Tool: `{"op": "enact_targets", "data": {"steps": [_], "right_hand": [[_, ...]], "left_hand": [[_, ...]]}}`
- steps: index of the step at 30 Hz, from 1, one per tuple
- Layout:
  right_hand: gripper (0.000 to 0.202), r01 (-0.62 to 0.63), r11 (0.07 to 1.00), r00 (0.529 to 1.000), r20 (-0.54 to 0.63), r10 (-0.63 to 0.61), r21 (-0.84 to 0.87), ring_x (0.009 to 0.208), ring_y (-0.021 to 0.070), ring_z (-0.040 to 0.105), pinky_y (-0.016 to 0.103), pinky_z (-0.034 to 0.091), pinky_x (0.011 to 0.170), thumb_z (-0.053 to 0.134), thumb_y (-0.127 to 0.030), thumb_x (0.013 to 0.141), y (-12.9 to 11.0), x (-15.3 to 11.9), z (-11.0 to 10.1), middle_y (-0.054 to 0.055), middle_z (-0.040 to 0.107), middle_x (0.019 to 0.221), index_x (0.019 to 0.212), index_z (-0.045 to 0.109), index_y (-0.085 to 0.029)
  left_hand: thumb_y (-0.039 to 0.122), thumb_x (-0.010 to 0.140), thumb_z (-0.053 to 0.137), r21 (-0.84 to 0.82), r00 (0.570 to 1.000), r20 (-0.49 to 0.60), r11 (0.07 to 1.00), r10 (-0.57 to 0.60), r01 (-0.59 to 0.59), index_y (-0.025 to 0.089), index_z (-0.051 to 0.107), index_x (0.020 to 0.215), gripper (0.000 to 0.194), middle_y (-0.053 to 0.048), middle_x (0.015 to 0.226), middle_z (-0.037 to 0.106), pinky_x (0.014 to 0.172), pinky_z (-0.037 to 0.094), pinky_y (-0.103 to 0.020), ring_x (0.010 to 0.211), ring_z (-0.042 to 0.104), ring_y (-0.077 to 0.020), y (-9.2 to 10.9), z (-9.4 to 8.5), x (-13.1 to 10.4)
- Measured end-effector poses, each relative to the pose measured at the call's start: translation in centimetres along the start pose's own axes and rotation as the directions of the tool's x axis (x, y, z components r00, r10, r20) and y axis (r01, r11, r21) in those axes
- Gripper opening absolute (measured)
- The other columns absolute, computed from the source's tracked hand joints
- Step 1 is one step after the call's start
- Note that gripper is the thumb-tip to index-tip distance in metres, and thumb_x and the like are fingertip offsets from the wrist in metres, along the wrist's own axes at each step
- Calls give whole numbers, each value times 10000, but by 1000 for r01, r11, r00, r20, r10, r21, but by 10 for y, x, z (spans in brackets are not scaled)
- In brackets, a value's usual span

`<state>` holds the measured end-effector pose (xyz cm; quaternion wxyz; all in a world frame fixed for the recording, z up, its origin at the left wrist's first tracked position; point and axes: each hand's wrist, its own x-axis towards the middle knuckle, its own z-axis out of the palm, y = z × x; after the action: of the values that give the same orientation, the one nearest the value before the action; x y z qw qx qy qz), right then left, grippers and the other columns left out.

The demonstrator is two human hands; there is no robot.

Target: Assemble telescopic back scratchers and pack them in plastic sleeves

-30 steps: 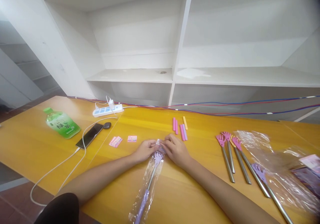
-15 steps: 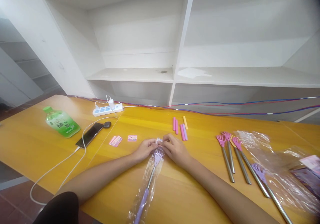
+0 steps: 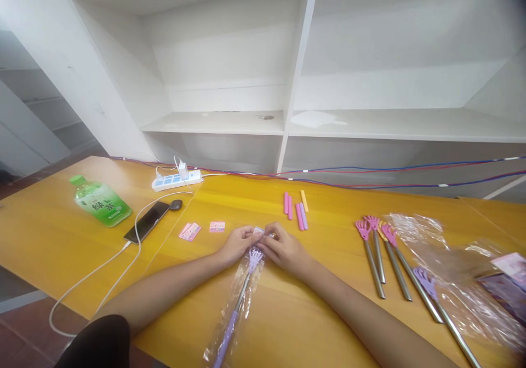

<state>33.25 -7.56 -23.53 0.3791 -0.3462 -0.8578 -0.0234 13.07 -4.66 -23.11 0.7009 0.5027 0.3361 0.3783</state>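
Observation:
A purple hand-shaped scratcher (image 3: 255,258) with a metal rod and purple grip lies inside a clear plastic bag (image 3: 242,297), pointing away from me. My left hand (image 3: 239,246) pinches the bag's top end from the left. From the right, my right hand (image 3: 284,247) pinches the same end, its fingertips close to the left ones. Between the two hands a small printed card (image 3: 258,230) shows in part at the bag's top; the fingers hide the rest of it.
Small pink cards (image 3: 189,231), a phone (image 3: 148,222), a green bottle (image 3: 102,201) and a power strip (image 3: 176,180) lie left. Coloured tubes (image 3: 298,216) lie beyond my right hand. Several scratchers (image 3: 378,258) and clear bags (image 3: 447,264) are at right.
The bagged scratcher has shifted slightly left, its lower end too. The fingers of my right hand have moved a little at the bag's top.

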Motion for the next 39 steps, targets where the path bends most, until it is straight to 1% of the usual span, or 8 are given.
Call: {"op": "enact_targets", "data": {"steps": [9, 17, 25, 29, 32, 36, 37, 39], "right_hand": [[180, 21, 999, 998, -65, -24, -37, 642, 88, 496, 236, 425, 555, 508, -262, 1088, -5, 0, 3, 112, 590, 1101, 1018, 651, -179], [165, 29, 1000, 991, -129, -27, 13, 690, 94, 519, 233, 437, 591, 537, -185, 1040, -3, 0, 6, 99, 566, 1047, 879, 570, -168], [204, -91, 991, 986, -128, 103, 99, 768, 123, 517, 253, 466, 685, 508, -205, 1047, 7, 1, 4, 99, 527, 1025, 845, 512, -173], [309, -213, 966, 974, -49, 222, 148, 774, 143, 511, 280, 463, 712, 432, -302, 1087, 13, 2, 3, 104, 531, 1001, 813, 505, -179], [433, -327, 931, 945, 72, 319, 165, 750, 152, 507, 294, 445, 733, 345, -390, 1112, 15, 3, 1, 84, 539, 900, 758, 484, -182], [564, -514, 845, 844, 267, 466, 151, 717, 162, 532, 288, 416, 707, 214, -478, 1136, 6, 9, -11, 65, 561, 797, 746, 492, -180], [571, -552, 821, 811, 320, 489, 144, 701, 160, 544, 280, 408, 683, 231, -511, 1135, -1, 11, -16, 60, 581, 788, 769, 515, -178], [493, -606, 786, 746, 429, 509, 123, 677, 163, 574, 261, 388, 632, 416, -589, 1088, -19, 16, -28, 46, 625, 789, 877, 574, -173]], "left_hand": [[574, 695, 921, 3, 999, -22, 1000, -25, 25, 134, 661, 864, 538, -10, 723, 698, 606, 446, -231, 624, 630, -128, 5, 4, 0], [576, 686, 926, 9, 999, -40, 1000, -13, 13, 132, 654, 851, 546, -12, 701, 697, 606, 447, -236, 600, 623, -127, 2, 3, 0], [570, 737, 889, -4, 1000, -28, 1000, -3, 3, 112, 721, 943, 530, -61, 835, 753, 702, 511, -270, 712, 680, -166, -2, -1, 3], [560, 784, 851, -38, 1000, -31, 999, -2, 1, 123, 731, 1063, 533, -106, 993, 776, 817, 561, -334, 843, 728, -213, -4, -1, 3], [551, 816, 820, -60, 997, -79, 998, 19, -24, 128, 716, 1066, 502, -129, 1043, 773, 842, 571, -349, 895, 741, -228, -4, -1, 3], [551, 841, 795, -77, 980, -184, 992, 80, -96, 158, 663, 1077, 477, -109, 1045, 764, 841, 581, -344, 909, 744, -218, -4, -3, 4], [551, 849, 786, -79, 973, -209, 990, 95, -114, 167, 651, 1082, 470, -98, 1039, 762, 843, 582, -340, 910, 743, -212, -4, -4, 4], [551, 865, 769, -83, 961, -251, 986, 119, -144, 175, 640, 1080, 452, -81, 1028, 756, 846, 581, -329, 911, 740, -200, -5, -5, 5]]}}
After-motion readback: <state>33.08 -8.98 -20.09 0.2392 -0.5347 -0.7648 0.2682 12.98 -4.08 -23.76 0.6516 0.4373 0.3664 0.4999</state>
